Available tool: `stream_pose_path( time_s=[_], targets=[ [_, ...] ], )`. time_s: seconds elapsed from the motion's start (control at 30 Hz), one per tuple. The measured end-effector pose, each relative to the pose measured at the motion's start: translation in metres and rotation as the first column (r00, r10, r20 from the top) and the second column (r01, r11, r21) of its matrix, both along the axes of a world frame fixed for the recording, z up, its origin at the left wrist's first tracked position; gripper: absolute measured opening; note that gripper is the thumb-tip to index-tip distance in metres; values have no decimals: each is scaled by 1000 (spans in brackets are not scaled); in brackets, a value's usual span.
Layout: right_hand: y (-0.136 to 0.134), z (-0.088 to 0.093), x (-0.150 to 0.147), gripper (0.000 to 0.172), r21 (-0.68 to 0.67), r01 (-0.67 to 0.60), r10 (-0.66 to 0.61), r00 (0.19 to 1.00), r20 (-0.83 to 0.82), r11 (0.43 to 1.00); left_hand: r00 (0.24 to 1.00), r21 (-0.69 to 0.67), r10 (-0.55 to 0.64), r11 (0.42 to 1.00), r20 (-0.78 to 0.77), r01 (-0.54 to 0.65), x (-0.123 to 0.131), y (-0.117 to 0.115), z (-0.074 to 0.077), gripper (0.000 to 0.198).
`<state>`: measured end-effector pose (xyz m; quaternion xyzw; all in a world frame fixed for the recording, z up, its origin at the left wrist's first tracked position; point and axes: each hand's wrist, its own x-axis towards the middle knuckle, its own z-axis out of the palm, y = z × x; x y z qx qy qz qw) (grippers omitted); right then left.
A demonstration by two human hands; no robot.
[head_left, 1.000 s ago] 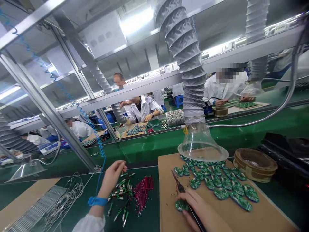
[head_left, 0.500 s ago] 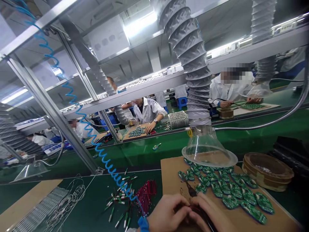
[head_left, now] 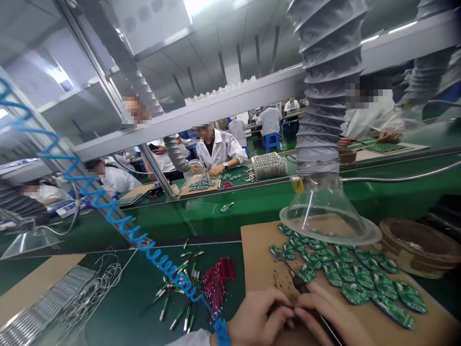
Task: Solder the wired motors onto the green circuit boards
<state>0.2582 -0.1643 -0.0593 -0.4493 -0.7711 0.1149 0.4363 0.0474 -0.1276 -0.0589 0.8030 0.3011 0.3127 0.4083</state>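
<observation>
My right hand (head_left: pixel 331 307) is closed round a soldering iron (head_left: pixel 300 284), its black handle running back under the fingers and its thin tip pointing away over the cardboard. Close beside it, my left hand (head_left: pixel 261 315) is closed in a pinch, fingertips almost meeting those of the right; whatever they hold is hidden. A blue wrist strap (head_left: pixel 222 331) with a coiled blue cord (head_left: pixel 144 244) is on my left wrist. Green circuit boards (head_left: pixel 355 274) lie in rows on the cardboard sheet (head_left: pixel 257 262), near the iron's tip. Left of the cardboard is a bundle of red wires (head_left: pixel 219 283).
Loose metal-ended parts with green leads (head_left: pixel 176 317) lie left of the wires. A clear fume hood (head_left: pixel 327 216) hangs low over the boards. At right stands a round brown container (head_left: pixel 419 245). White cables (head_left: pixel 97 283) lie far left. Co-workers sit across the green bench.
The camera view has shifted, so the hood and boards appear farther right. Both hands keep much the same pose, the right one still on the soldering iron.
</observation>
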Motion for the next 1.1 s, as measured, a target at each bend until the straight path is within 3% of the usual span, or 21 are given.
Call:
stream_pose_path(
  time_s=[0.13, 0.37, 0.63, 0.77, 0.83, 0.93, 1.03, 1.1],
  targets=[
    [-1, 1, -2, 15, -68, -24, 23, 1000, -10, 997, 999, -98, 45, 994, -9, -46, -5, -6, 7, 20],
    [0, 2, 4, 16, -85, -87, 92, 995, 50, 993, 973, 170, 42, 986, -228, -3, -6, -12, 27, 11],
    [-4, 14, 6, 17, -139, -129, 127, 992, -28, 982, 960, 185, -20, 980, -280, 74, -5, -13, 28, 18],
    [-8, 23, 22, 13, -123, -76, 68, 996, -64, 990, 966, 97, 82, 993, -246, -59, -5, -11, 29, 16],
    [-12, 24, 32, 10, -178, -50, 37, 996, -77, 983, 960, 48, 169, 986, -222, -162, -4, -8, 29, 15],
    [-18, 21, 43, 13, -251, 14, -45, 992, -121, 968, 955, 11, 220, 975, -200, -222, -2, -4, 27, 13],
    [-25, 19, 43, 33, -351, 4, -124, 939, -320, 936, 949, 11, 232, 972, -214, -235, -2, -2, 27, 13],
    [-28, 20, 40, 32, -382, -33, -158, 875, -457, 924, 944, 14, 229, 972, -237, -233, -2, -3, 27, 13]
  ],
)
